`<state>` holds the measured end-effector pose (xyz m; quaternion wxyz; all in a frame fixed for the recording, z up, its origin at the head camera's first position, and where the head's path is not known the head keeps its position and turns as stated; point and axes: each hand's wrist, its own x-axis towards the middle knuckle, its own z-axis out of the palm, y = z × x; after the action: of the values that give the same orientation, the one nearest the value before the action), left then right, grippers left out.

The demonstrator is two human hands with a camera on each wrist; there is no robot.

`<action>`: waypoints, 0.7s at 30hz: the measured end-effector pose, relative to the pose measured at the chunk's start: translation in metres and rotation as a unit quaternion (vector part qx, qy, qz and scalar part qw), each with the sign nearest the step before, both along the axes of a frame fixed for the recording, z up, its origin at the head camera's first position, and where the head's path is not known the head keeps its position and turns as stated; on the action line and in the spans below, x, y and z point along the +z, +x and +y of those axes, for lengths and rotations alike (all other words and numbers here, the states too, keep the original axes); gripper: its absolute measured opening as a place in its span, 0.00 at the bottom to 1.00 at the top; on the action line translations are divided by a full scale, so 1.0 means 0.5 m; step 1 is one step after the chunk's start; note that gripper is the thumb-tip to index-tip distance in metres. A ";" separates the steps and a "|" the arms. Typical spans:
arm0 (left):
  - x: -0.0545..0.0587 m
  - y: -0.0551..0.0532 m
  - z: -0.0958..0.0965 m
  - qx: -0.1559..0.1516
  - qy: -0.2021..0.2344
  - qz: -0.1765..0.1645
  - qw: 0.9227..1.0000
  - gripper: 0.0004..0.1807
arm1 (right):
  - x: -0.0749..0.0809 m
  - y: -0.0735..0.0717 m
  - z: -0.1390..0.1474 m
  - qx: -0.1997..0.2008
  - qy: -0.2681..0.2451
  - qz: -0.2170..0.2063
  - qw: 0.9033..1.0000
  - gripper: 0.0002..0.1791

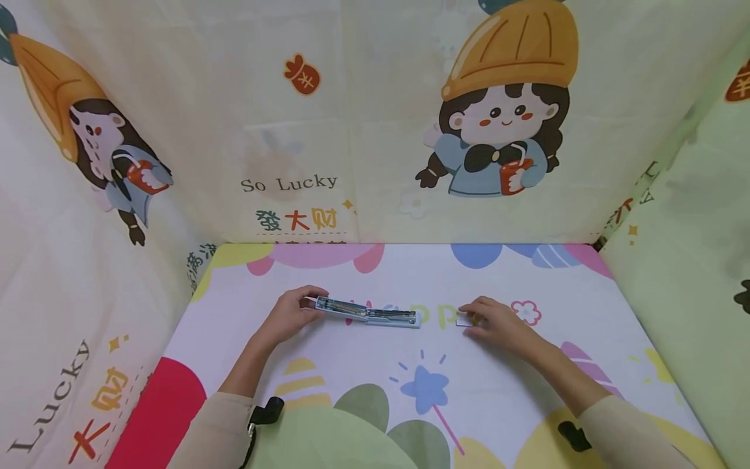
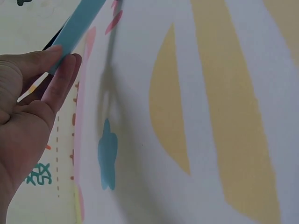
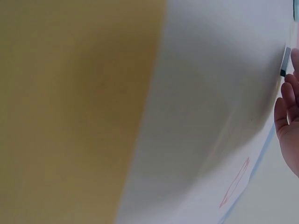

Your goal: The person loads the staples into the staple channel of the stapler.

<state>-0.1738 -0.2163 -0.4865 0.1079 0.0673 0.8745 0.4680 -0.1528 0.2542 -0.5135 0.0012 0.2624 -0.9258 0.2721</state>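
A light blue stapler [image 1: 368, 314] is swung open into a long, slightly bent shape, with metal parts showing inside. My left hand [image 1: 295, 312] pinches its left end between thumb and fingers; in the left wrist view the smooth blue casing [image 2: 81, 30] slants up from the fingertips. To the right, across a gap, my right hand [image 1: 498, 324] holds a short grey strip of staples [image 1: 464, 322] between thumb and fingers. That strip has a dark end in the right wrist view, where the hand is partly cut off by the edge.
The table cover [image 1: 492, 404] is white with printed coloured shapes and letters. Printed cloth walls [image 1: 387, 130] stand behind and on both sides. Dark straps with black pieces [image 1: 269, 412] sit at the sleeves.
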 end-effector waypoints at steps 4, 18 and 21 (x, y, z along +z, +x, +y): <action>-0.001 -0.001 -0.004 -0.001 0.011 -0.006 1.000 0.22 | -0.005 -0.002 -0.008 0.004 0.005 0.010 1.000 0.19; -0.005 -0.003 -0.005 0.008 0.012 -0.010 1.000 0.21 | -0.022 -0.009 -0.014 0.030 -0.012 0.070 0.997 0.11; -0.004 -0.003 -0.007 0.010 0.014 -0.013 1.000 0.21 | -0.020 -0.010 -0.015 0.029 -0.009 0.063 0.998 0.11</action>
<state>-0.1750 -0.2197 -0.4888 0.1139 0.0540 0.8671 0.4820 -0.1580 0.2469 -0.5235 0.0543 0.3059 -0.9133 0.2632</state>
